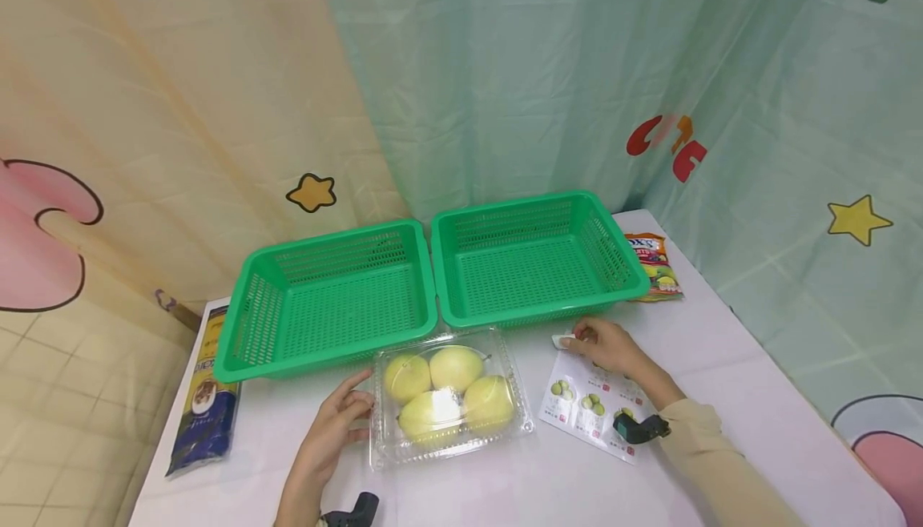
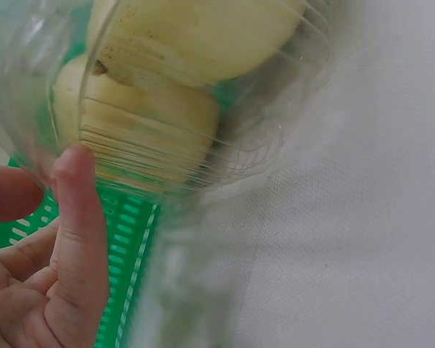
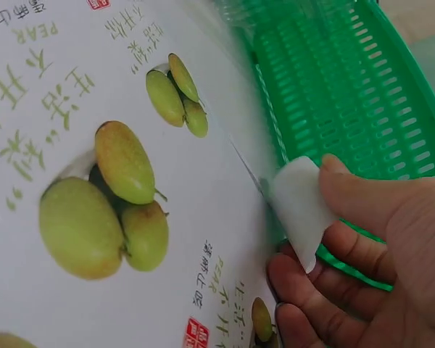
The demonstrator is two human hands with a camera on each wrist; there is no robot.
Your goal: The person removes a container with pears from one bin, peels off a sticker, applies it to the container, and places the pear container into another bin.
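Note:
A clear plastic clamshell box [image 1: 453, 451] with several yellow-green pears [image 1: 456, 368] lies in front of the green baskets, its lid down. At its left side is my left hand [image 1: 329, 431], the fingertips touching the edge; in the left wrist view the straight thumb [image 2: 80, 217] rests against the ribbed wall. My right hand [image 1: 609, 347] pinches a small peeled sticker [image 3: 302, 206] between thumb and fingers, its white back showing. Beneath that hand lies a sheet of pear stickers [image 1: 577, 411], printed with green pears and writing.
Two green plastic baskets, a left one [image 1: 346, 311] and a right one [image 1: 530, 267], stand side by side at the back. A blue and yellow packet [image 1: 205, 399] lies at the left edge, a colourful snack bag [image 1: 658, 267] at the right. A printed curtain [image 1: 505, 94] hangs behind.

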